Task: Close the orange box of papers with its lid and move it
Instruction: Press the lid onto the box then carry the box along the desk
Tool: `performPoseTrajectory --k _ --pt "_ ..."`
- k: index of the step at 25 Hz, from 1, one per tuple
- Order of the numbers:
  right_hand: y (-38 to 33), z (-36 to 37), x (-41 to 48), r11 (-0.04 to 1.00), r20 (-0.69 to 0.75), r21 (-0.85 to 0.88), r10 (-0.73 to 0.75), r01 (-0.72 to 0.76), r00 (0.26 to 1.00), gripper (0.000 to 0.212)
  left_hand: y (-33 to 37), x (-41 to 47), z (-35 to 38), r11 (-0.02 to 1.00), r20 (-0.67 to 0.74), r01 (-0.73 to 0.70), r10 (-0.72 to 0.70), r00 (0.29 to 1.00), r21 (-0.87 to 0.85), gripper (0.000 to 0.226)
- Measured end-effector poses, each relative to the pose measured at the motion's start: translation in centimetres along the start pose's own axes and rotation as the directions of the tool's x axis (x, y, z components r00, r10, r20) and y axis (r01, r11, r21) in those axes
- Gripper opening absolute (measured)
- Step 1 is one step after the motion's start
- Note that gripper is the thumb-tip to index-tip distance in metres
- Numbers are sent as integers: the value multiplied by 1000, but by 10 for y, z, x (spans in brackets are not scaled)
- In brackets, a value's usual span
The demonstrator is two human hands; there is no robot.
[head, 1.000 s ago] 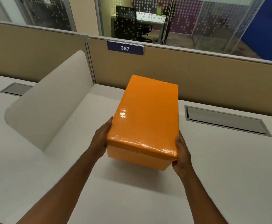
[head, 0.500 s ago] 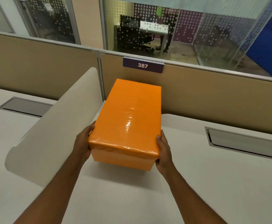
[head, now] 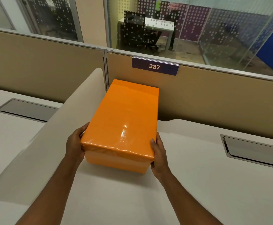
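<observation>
the orange box (head: pixel 116 163) is being held at its near end, with its glossy orange lid (head: pixel 124 120) seated fully over it, so that only a paler strip of the box wall is showing below the lid's near edge. the long axis is running away from the viewer toward the tan partition (head: pixel 213 103), tilted slightly to the right as it recedes; the short near end is facing the viewer and the far end is lying close to the partition, just below and left of the purple number plate (head: pixel 155 66) marked 387. the box is being kept at the back middle of the white desk (head: pixel 197 184), just beside the curved white divider (head: pixel 51 135) on its left. whether its base is resting on the desk or is raised slightly cannot be told, though a shadow is being cast under its near end.

the left hand (head: pixel 74 146) is being pressed against the near left corner, thumb on the lid's edge and fingers hidden along the side. the right hand (head: pixel 159 154) is being pressed against the near right corner, thumb laid up the lid's side. both hands are clamped on the box from opposite sides, set apart by its width. a grey recessed cable tray (head: pixel 254 151) is lying in the desk well to the right, and another (head: pixel 27 109) beyond the divider.
</observation>
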State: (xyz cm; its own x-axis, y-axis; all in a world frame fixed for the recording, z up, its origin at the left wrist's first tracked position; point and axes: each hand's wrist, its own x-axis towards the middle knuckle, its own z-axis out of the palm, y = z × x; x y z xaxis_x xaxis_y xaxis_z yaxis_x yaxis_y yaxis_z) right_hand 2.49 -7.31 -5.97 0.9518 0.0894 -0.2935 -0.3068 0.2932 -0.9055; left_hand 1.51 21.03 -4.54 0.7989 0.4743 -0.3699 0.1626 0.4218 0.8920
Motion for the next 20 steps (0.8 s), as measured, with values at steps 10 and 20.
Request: performPoseTrajectory --k 10,20 --pt "15 28 3 979 -35 -203 23 -29 999 54 -12 -6 -11 997 -379 -71 58 924 -19 38" --pt "-4 41 -6 880 -15 -471 70 -68 997 60 -21 -36 -2 887 -333 -67 241 912 457 67"
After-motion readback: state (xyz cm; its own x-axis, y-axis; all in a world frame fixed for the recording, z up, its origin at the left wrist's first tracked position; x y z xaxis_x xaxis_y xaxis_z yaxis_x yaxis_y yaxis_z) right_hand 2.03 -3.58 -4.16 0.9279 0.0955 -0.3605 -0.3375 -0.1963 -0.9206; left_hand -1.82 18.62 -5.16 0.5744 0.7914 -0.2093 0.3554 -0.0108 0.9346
